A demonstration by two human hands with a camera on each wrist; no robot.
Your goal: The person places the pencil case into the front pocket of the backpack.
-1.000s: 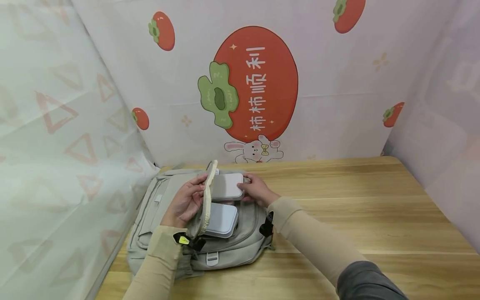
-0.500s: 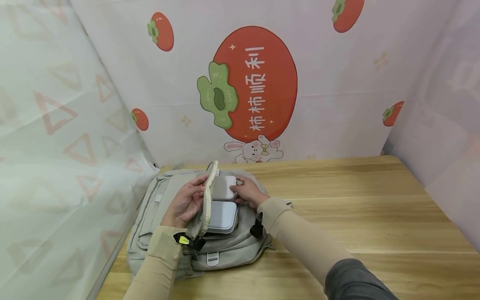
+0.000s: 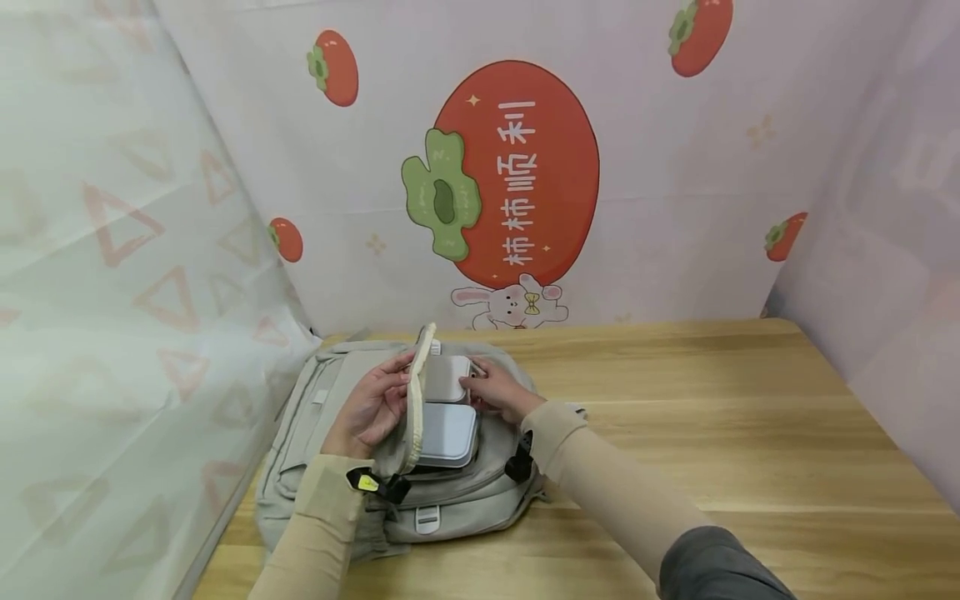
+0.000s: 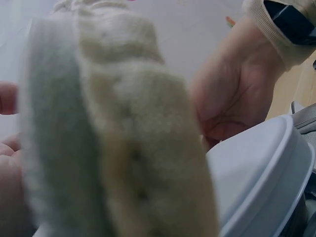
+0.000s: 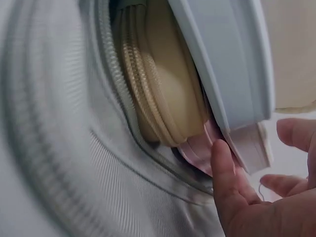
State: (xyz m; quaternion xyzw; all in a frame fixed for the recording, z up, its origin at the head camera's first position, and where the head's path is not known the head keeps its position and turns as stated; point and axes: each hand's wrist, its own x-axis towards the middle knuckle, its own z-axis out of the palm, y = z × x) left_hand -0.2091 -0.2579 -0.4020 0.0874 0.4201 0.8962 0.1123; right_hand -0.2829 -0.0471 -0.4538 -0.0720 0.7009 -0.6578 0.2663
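Note:
A grey backpack (image 3: 465, 508) lies flat on the table, its front pocket unzipped. My left hand (image 3: 372, 408) holds up the pocket's flap (image 3: 415, 408), fingers on its pale edging. Two rounded, lidded boxes stick out from under the flap. My right hand (image 3: 497, 390) pinches the far, white box (image 3: 446, 377) at its right edge, thumb on top. Nearer me sits the pale blue box (image 3: 448, 432), touched by neither hand. In the right wrist view, a yellow zipped case (image 5: 170, 79) and something pink (image 5: 197, 150) show in the pocket beneath the boxes.
The wooden table (image 3: 712, 458) stretches to the right of the backpack. A white cloth backdrop (image 3: 660, 258) with persimmon prints rises behind it, and another cloth (image 3: 135, 367) hangs along the left side.
My right hand has moved left with the white box, sliding it farther under the flap; over the last half second it has hardly shifted. My left hand keeps its place on the flap.

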